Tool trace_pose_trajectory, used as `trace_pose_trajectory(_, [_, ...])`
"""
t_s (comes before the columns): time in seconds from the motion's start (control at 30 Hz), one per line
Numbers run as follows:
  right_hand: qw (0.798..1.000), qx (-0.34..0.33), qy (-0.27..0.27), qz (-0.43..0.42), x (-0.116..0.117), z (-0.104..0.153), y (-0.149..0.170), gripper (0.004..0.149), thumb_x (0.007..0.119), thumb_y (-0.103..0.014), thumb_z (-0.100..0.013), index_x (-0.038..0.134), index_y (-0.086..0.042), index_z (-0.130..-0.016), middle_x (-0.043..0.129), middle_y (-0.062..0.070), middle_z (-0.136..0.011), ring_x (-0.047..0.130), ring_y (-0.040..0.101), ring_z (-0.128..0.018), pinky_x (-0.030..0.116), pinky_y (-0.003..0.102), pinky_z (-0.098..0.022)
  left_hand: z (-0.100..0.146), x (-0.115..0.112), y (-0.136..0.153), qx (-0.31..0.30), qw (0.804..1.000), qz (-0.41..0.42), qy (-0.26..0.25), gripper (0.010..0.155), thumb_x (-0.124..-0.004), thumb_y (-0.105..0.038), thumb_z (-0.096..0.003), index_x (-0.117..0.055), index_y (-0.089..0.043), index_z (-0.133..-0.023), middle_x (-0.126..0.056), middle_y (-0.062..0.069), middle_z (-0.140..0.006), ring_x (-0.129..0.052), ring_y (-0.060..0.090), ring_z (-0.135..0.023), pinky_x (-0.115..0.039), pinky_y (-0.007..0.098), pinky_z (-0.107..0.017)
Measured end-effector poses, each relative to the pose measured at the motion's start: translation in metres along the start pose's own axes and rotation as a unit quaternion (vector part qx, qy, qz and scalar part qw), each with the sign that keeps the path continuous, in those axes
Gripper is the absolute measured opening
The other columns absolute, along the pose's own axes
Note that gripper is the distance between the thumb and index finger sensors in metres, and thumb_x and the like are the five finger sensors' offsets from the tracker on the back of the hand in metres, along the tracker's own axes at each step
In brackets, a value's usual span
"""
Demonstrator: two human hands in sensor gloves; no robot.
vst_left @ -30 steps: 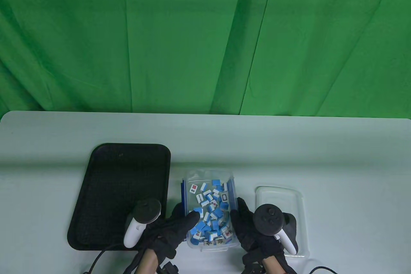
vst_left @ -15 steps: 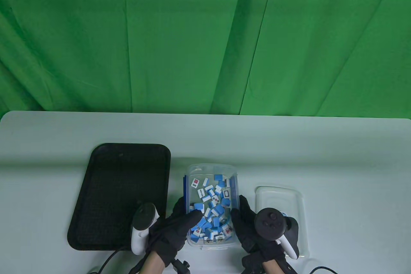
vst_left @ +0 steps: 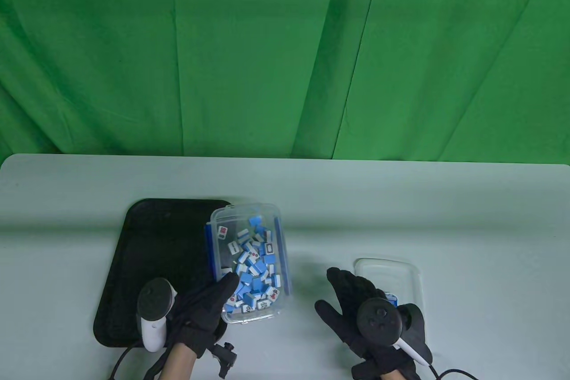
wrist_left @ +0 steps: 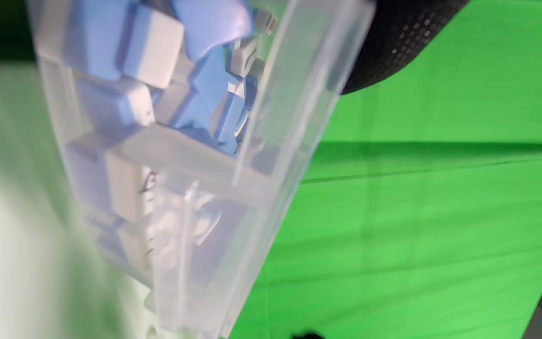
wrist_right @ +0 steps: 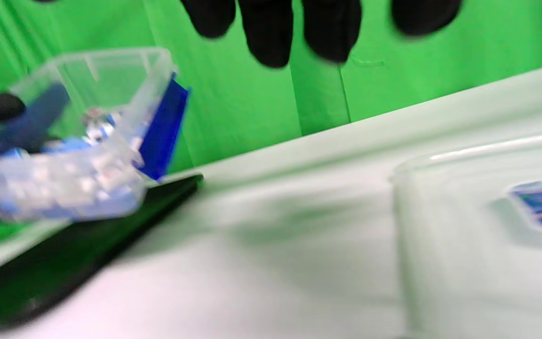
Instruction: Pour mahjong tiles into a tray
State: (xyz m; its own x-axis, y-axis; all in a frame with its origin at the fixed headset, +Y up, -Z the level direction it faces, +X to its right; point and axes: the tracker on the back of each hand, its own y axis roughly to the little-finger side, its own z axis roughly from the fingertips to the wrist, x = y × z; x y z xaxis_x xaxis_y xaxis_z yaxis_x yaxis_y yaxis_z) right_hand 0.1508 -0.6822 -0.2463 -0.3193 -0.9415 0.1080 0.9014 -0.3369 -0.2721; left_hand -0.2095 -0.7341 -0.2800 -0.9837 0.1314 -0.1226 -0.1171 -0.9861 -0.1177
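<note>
A clear plastic box full of blue-and-white mahjong tiles is held in the air by my left hand, which grips its near left side. The box hangs over the right edge of the black tray. In the left wrist view the box and tiles fill the frame. In the right wrist view the box floats above the tray. My right hand is open and empty over the table, right of the box; its fingertips hang free.
The box's clear lid lies flat on the table at the right, partly under my right hand; it also shows in the right wrist view. A green cloth backdrop stands behind the pale table.
My left hand has lifted the box and carried it left, over the tray's right edge. My right hand has let go of the box and drawn back, open.
</note>
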Motion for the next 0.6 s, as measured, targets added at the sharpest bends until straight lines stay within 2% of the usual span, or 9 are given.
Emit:
trace_pose_trajectory(0.07, [0.998,-0.002,-0.035,0.043,0.004,0.002,0.000,0.094,0.044,-0.082,-0.055,0.014,-0.026,-0.125,0.026,0.020,-0.133,0.022,0.060,-0.114,0.020,0.086,-0.065,0.003,0.015,-0.002,-0.006,0.999,-0.022,-0.024,0.096,-0.075,-0.039,-0.0622,-0.009,0.010,-0.111,-0.038,0.042,-0.110,-0.069,0.059,-0.090,-0.067,0.066,-0.060])
trace_pose_trajectory(0.13, [0.996,-0.006,-0.033,0.080,0.010,0.005,0.003,0.099,0.041,-0.085,-0.052,0.008,-0.026,-0.124,0.017,0.023,-0.132,0.014,0.062,-0.112,0.015,0.086,-0.061,0.008,0.030,-0.004,-0.011,0.998,-0.046,-0.048,0.096,-0.076,-0.039,-0.0620,-0.009,0.009,-0.111,-0.039,0.042,-0.110,-0.069,0.059,-0.090,-0.067,0.066,-0.060])
trace_pose_trajectory(0.37, [0.991,0.027,-0.057,0.119,0.026,0.005,0.024,0.097,0.037,-0.084,-0.052,0.010,-0.025,-0.125,0.014,0.022,-0.132,0.012,0.061,-0.112,0.015,0.086,-0.062,0.026,0.076,0.000,-0.028,0.978,-0.142,-0.148,0.095,-0.077,-0.038,-0.0612,-0.011,0.008,-0.112,-0.040,0.042,-0.110,-0.069,0.059,-0.090,-0.067,0.067,-0.060])
trace_pose_trajectory(0.53, [0.991,0.055,-0.068,0.100,0.036,0.005,0.044,0.091,0.039,-0.079,-0.056,0.016,-0.023,-0.125,0.020,0.022,-0.131,0.017,0.059,-0.113,0.015,0.084,-0.063,0.037,0.092,0.001,-0.022,0.962,-0.196,-0.188,0.095,-0.078,-0.037,-0.0607,-0.012,0.007,-0.112,-0.040,0.041,-0.110,-0.068,0.060,-0.090,-0.065,0.068,-0.061])
trace_pose_trajectory(0.6, [0.992,0.066,-0.088,0.059,0.040,0.005,0.049,0.089,0.041,-0.076,-0.058,0.019,-0.022,-0.125,0.022,0.022,-0.130,0.019,0.058,-0.113,0.015,0.083,-0.063,0.039,0.096,0.001,-0.018,0.957,-0.209,-0.200,0.095,-0.078,-0.037,-0.0607,-0.012,0.007,-0.112,-0.040,0.041,-0.110,-0.068,0.060,-0.090,-0.065,0.068,-0.061])
